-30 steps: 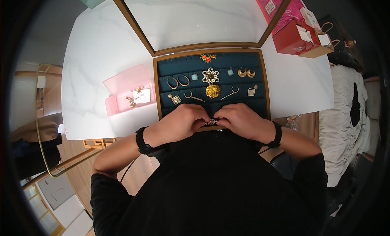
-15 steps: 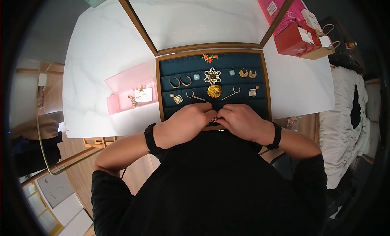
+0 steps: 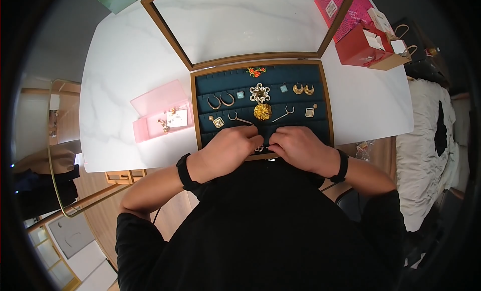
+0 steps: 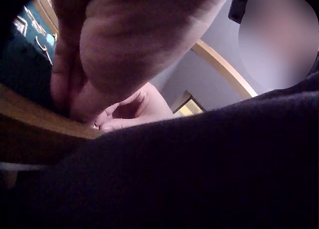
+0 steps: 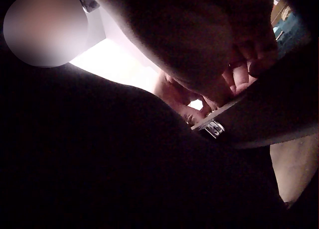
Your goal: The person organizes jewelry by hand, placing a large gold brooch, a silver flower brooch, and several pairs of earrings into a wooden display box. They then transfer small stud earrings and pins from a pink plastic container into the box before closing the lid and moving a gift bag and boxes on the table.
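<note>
In the head view a small sparkling jewellery piece point(image 3: 259, 148) shows at the front edge of the jewellery display case point(image 3: 328, 103), largely covered by fingers. My left hand point(image 3: 228, 149) pinches it from the left with curled fingers. Close by on the right, my right hand point(image 3: 306, 149) has thumb and fingers together; the left wrist view shows a shiny bit point(image 4: 94, 125) at its fingertips. The exact kind of the piece is hidden. Above the hands, a yellow brooch point(image 3: 262, 111) and a flower-shaped brooch point(image 3: 259, 93) lie on the dark green lining.
Several earrings, including gold hoops point(image 3: 303, 90), sit in the case's rows. The glass lid point(image 3: 170, 30) stands open behind. To the left is an open pink box point(image 3: 145, 133) with jewellery; at the back right stand a red box point(image 3: 358, 48) and a pink box point(image 3: 345, 13).
Over the last second my left hand has shifted slightly right and its fingers cover more of the piece. The gap between both hands' fingertips has narrowed, then widened slightly.
</note>
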A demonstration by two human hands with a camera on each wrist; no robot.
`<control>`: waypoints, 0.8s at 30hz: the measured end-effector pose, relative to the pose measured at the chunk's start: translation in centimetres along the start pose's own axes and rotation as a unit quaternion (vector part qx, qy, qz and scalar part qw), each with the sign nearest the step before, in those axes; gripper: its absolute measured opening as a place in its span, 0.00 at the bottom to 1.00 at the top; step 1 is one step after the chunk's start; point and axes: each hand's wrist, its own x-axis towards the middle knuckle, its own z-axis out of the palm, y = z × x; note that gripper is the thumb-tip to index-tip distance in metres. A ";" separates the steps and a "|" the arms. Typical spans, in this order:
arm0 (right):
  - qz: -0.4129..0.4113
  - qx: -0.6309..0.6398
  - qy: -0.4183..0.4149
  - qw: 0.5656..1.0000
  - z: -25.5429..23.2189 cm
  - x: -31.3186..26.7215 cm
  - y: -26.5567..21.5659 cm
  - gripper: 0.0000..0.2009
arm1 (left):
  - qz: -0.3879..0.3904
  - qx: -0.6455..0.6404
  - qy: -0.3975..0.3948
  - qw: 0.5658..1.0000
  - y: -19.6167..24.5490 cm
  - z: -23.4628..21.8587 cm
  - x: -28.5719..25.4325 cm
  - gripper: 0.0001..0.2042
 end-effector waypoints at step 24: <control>0.014 -0.017 -0.027 0.999 -1.0 0.3 0.0 0.07 | 0.023 -0.035 0.000 0.999 0.0 0.7 0.2 0.10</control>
